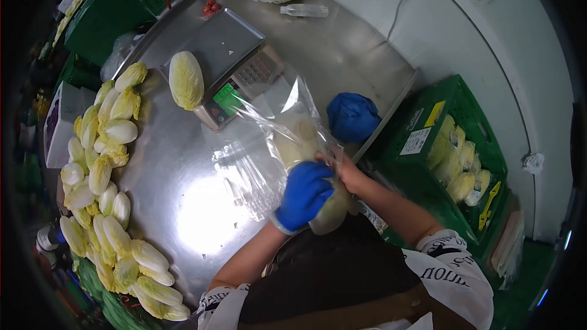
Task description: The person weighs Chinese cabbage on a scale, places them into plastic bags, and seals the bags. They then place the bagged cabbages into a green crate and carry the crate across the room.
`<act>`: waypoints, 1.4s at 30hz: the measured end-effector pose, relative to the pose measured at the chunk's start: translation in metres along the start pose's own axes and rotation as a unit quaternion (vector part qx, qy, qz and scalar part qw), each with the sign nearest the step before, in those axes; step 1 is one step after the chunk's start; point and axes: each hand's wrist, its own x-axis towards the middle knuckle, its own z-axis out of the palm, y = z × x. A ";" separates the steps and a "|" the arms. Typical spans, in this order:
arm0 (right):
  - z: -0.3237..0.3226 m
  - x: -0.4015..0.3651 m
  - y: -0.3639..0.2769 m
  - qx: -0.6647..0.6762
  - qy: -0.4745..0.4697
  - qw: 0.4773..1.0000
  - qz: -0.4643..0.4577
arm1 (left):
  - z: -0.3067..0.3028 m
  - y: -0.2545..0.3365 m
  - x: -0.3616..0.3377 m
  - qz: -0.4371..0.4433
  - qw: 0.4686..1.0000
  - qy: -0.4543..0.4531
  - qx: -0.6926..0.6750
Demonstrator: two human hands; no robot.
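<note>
My left hand (306,192), in a blue glove, is closed on a pale cabbage (330,215) close to my apron. The cabbage is partly inside a clear plastic bag (284,119), whose open end spreads toward the scale. My bare right hand (342,168) pinches the bag's side, its fingers partly hidden by plastic. A stack of clear bags (244,177) lies on the steel table (156,177) just left of my gloved hand. Beyond the bag stands a scale (235,95) with a green lit display, and a large cabbage (186,80) rests at its left edge.
Many small cabbages (116,238) line the table's left edge. A crumpled blue glove or bag (353,117) lies to the right. A green crate (455,165) of wrapped cabbages stands beyond the right edge. Tomatoes (211,7) and a clear container (304,10) sit at the back.
</note>
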 end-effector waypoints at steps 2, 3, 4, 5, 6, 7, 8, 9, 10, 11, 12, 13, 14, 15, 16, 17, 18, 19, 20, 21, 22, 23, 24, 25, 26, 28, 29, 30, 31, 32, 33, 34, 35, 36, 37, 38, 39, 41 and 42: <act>0.024 -0.019 -0.011 -0.004 0.038 0.998 -0.045 | -0.010 -0.002 -0.019 -0.134 0.976 0.169 -0.037; 0.027 -0.018 -0.008 -0.024 0.029 0.998 -0.046 | -0.021 0.006 -0.007 -0.201 0.934 0.296 0.021; 0.031 -0.018 -0.003 -0.044 0.021 0.998 -0.045 | -0.028 0.000 -0.004 -0.258 0.907 0.332 -0.031; 0.037 -0.017 0.002 -0.055 0.017 0.997 -0.048 | -0.037 -0.002 -0.013 -0.411 0.821 0.234 -0.320; 0.044 -0.017 0.007 -0.067 0.012 0.996 -0.050 | -0.042 -0.002 -0.025 -0.513 0.632 0.110 -0.570; 0.051 -0.015 0.007 -0.082 0.007 0.995 -0.054 | -0.032 0.007 -0.038 -0.518 0.646 0.093 -0.553; 0.057 -0.014 0.003 -0.109 0.016 0.992 -0.061 | -0.027 0.022 -0.052 -0.553 0.593 0.111 -0.575; 0.064 -0.016 -0.003 -0.136 0.026 0.988 -0.067 | -0.031 0.035 -0.063 -0.572 0.561 0.091 -0.592; 0.071 -0.019 -0.007 -0.161 0.035 0.984 -0.071 | -0.035 0.045 -0.073 -0.590 0.527 0.071 -0.607; 0.072 -0.024 -0.006 -0.166 -0.037 0.981 -0.095 | -0.041 0.055 -0.079 -0.581 0.514 0.091 -0.625; 0.073 -0.032 0.001 -0.265 -0.051 0.952 -0.145 | -0.049 0.062 -0.084 -0.571 0.501 0.109 -0.641; 0.075 -0.044 0.011 -0.360 -0.063 0.910 -0.195 | -0.056 0.066 -0.088 -0.560 0.488 0.126 -0.658; 0.075 -0.053 0.017 -0.450 -0.073 0.857 -0.241 | -0.065 0.064 -0.096 -0.568 0.481 0.106 -0.659; 0.081 -0.068 0.002 -0.404 -0.135 0.879 -0.214 | -0.076 0.057 -0.107 -0.576 0.473 0.086 -0.661; 0.086 -0.079 -0.009 -0.405 -0.152 0.875 -0.215 | -0.084 0.047 -0.118 -0.583 0.466 0.066 -0.662; 0.092 -0.088 -0.019 -0.407 -0.169 0.871 -0.216 | -0.081 0.031 -0.143 -0.569 0.563 0.078 -0.594; 0.099 -0.097 -0.028 -0.409 -0.185 0.867 -0.217 | -0.082 0.027 -0.149 -0.574 0.582 0.088 -0.569; 0.113 -0.107 -0.037 -0.414 -0.139 0.852 -0.288 | -0.082 0.025 -0.153 -0.578 0.600 0.097 -0.544; 0.121 -0.112 -0.041 -0.458 -0.132 0.805 -0.353 | -0.083 0.024 -0.158 -0.584 0.615 0.107 -0.519; 0.128 -0.114 -0.046 -0.498 -0.126 0.752 -0.414 | -0.087 0.018 -0.165 -0.561 0.599 0.103 -0.562; 0.136 -0.115 -0.049 -0.533 -0.119 0.692 -0.473 | -0.087 0.027 -0.147 -0.571 0.556 0.159 -0.582; 0.147 -0.117 -0.049 -0.546 -0.086 0.669 -0.496 | -0.089 0.021 -0.153 -0.575 0.579 0.142 -0.560; 0.153 -0.112 -0.040 -0.607 -0.117 0.634 -0.464 | -0.091 0.015 -0.159 -0.576 0.604 0.124 -0.537; 0.154 -0.101 -0.024 -0.664 -0.145 0.595 -0.429 | -0.092 0.018 -0.156 -0.561 0.601 0.118 -0.556; 0.153 -0.096 -0.010 -0.717 -0.172 0.553 -0.388 | -0.091 0.022 -0.158 -0.562 0.590 0.122 -0.567; 0.156 -0.108 -0.031 -0.682 -0.160 0.571 -0.428 | -0.092 0.021 -0.158 -0.560 0.573 0.129 -0.585; 0.156 -0.132 -0.076 -0.662 -0.144 0.573 -0.460 | -0.094 0.013 -0.162 -0.542 0.592 0.119 -0.584; 0.144 -0.156 -0.111 -0.590 -0.062 0.564 -0.574 | -0.095 0.007 -0.173 -0.530 0.605 0.112 -0.584; 0.121 -0.183 -0.119 -0.622 0.139 0.511 -0.578 | -0.107 0.015 -0.165 -0.548 0.602 0.084 -0.574; 0.122 -0.199 -0.130 -0.494 0.152 0.611 -0.599 | -0.110 0.017 -0.164 -0.552 0.582 0.094 -0.590; 0.126 -0.211 -0.143 -0.353 0.163 0.692 -0.608 | -0.113 0.015 -0.165 -0.549 0.584 0.082 -0.592; 0.126 -0.219 -0.150 -0.203 0.168 0.754 -0.602 | -0.115 0.013 -0.168 -0.545 0.586 0.072 -0.595; 0.109 -0.207 -0.150 -0.366 0.148 0.693 -0.603 | -0.114 0.010 -0.171 -0.545 0.584 0.083 -0.596; 0.096 -0.180 -0.138 -0.463 0.127 0.674 -0.562 | -0.111 0.007 -0.175 -0.545 0.581 0.094 -0.597; 0.083 -0.153 -0.126 -0.554 0.099 0.641 -0.522 | -0.109 0.007 -0.177 -0.546 0.578 0.107 -0.598; 0.076 -0.120 -0.112 -0.639 0.052 0.578 -0.505 | -0.106 0.008 -0.178 -0.539 0.577 0.117 -0.602; 0.070 -0.094 -0.097 -0.714 0.006 0.506 -0.484 | -0.105 0.010 -0.178 -0.531 0.579 0.127 -0.606; 0.069 -0.075 -0.053 -0.716 -0.063 0.564 -0.407 | -0.102 0.012 -0.175 -0.526 0.593 0.133 -0.595; 0.071 -0.061 -0.033 -0.633 -0.093 0.658 -0.397 | -0.100 0.013 -0.173 -0.527 0.607 0.134 -0.580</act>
